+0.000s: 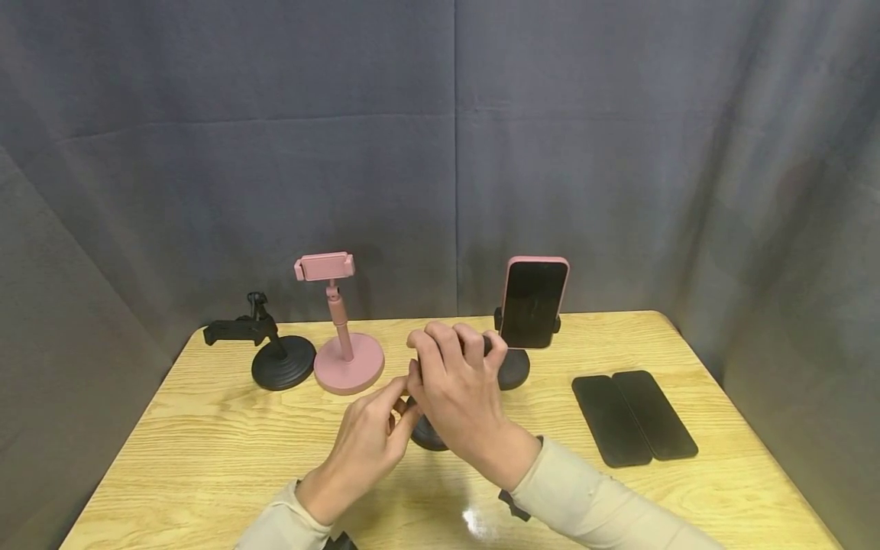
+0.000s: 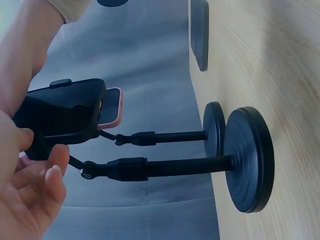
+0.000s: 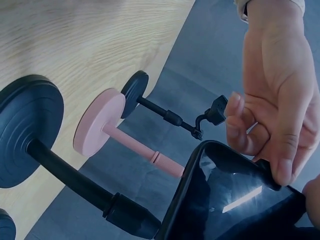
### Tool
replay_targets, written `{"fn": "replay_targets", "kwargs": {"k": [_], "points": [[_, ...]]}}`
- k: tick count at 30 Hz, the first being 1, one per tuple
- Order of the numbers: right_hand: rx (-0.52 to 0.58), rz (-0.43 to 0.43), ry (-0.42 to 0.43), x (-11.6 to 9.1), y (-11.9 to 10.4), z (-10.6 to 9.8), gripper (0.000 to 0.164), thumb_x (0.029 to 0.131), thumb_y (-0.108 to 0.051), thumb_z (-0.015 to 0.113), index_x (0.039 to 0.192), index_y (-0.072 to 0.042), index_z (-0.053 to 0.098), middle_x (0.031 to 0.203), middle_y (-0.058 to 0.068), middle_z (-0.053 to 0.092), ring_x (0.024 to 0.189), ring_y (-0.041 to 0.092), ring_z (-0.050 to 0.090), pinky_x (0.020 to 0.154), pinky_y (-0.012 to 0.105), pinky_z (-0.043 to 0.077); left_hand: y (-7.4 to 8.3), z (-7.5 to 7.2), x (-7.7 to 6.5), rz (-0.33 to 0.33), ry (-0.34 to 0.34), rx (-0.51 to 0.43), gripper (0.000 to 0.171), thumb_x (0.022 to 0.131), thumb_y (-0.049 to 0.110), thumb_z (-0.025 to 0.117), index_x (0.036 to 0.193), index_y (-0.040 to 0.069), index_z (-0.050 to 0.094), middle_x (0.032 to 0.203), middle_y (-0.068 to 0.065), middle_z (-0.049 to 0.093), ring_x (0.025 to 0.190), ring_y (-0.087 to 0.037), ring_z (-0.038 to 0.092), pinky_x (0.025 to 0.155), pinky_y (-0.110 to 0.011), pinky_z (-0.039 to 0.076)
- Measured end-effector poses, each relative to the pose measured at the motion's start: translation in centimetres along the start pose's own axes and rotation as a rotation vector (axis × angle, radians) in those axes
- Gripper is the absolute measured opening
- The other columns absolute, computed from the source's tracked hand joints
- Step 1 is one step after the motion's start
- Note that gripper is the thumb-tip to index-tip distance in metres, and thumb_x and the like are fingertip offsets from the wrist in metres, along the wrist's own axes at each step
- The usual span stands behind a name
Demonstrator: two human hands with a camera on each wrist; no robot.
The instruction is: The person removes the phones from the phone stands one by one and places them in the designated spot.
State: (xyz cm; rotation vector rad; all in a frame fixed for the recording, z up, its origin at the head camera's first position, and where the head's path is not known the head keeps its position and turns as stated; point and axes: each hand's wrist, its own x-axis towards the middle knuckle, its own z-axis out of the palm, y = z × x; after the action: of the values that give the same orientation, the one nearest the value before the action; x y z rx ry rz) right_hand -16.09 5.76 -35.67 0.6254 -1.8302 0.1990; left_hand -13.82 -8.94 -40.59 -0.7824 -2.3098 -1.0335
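A black phone stand (image 2: 250,160) stands near the middle of the table, its round base (image 1: 428,437) partly behind the hands. At its top lies a black phone (image 2: 62,112), tilted back, with its glossy screen (image 3: 225,187) uppermost. My right hand (image 1: 464,382) reaches over the phone with bent fingers and grips it, hiding most of it in the head view. At the phone's side, my left hand (image 1: 374,431) pinches the stand's clamp between thumb and fingers; the thumb sits on the clamp's edge in the right wrist view.
Behind, another black stand (image 1: 513,369) holds a pink-edged phone (image 1: 534,305) upright. A pink stand (image 1: 349,363) and a bent black stand (image 1: 283,363) are at back left. Two flat black phones (image 1: 610,420) lie side by side at right. Grey curtains (image 1: 440,153) enclose the table.
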Motion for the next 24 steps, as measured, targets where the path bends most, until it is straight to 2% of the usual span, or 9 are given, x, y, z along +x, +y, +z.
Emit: {"fn": "replay_targets", "kwargs": {"k": [2, 10, 13, 19, 24], "points": [[0.002, -0.004, -0.003, 0.03, 0.11, -0.08, 0.016, 0.083, -0.011, 0.067, 0.097, -0.01, 0.062, 0.099, 0.003, 0.056, 0.093, 0.025, 0.044, 0.082, 0.051, 0.031, 0.09, -0.03, 0.06, -0.002, -0.006, 0.001, 0.026, 0.087, 0.0, 0.074, 0.112, 0.002, 0.066, 0.077, -0.003, 0.071, 0.06, 0.001, 0.052, 0.049, -0.012, 0.041], [0.016, -0.018, -0.034, 0.05, 0.34, -0.37, 0.02, 0.081, -0.012, 0.071, 0.099, -0.01, 0.062, 0.102, 0.003, 0.057, 0.094, 0.026, 0.044, 0.083, 0.051, 0.031, 0.42, -0.27, 0.07, -0.016, -0.036, 0.016, 0.028, 0.087, -0.001, 0.073, 0.113, 0.001, 0.065, 0.076, -0.002, 0.069, 0.056, 0.008, 0.038, 0.046, -0.012, 0.038], [0.02, -0.019, -0.038, 0.05, 0.37, -0.43, 0.02, 0.081, -0.013, 0.071, 0.099, -0.01, 0.062, 0.102, 0.003, 0.057, 0.094, 0.026, 0.044, 0.083, 0.052, 0.031, 0.47, -0.3, 0.05, -0.025, -0.039, 0.014, 0.029, 0.087, -0.001, 0.073, 0.114, 0.001, 0.065, 0.078, -0.002, 0.069, 0.058, 0.006, 0.043, 0.048, -0.012, 0.039], [0.03, -0.015, -0.053, 0.04, 0.49, -0.52, 0.023, 0.079, -0.012, 0.074, 0.099, -0.01, 0.062, 0.102, 0.003, 0.058, 0.095, 0.026, 0.045, 0.083, 0.052, 0.031, 0.45, -0.36, 0.06, -0.049, -0.04, -0.024, 0.029, 0.088, 0.0, 0.074, 0.115, 0.002, 0.065, 0.088, -0.004, 0.073, 0.069, -0.005, 0.062, 0.053, -0.014, 0.047], [0.038, -0.006, -0.058, 0.07, 0.61, -0.63, 0.025, 0.078, -0.012, 0.076, 0.099, -0.01, 0.063, 0.102, 0.003, 0.058, 0.095, 0.026, 0.045, 0.083, 0.052, 0.032, 0.27, -0.46, 0.05, -0.049, -0.046, -0.074, 0.028, 0.09, 0.003, 0.074, 0.116, 0.001, 0.065, 0.096, -0.007, 0.074, 0.075, -0.01, 0.068, 0.058, -0.016, 0.052]]}}
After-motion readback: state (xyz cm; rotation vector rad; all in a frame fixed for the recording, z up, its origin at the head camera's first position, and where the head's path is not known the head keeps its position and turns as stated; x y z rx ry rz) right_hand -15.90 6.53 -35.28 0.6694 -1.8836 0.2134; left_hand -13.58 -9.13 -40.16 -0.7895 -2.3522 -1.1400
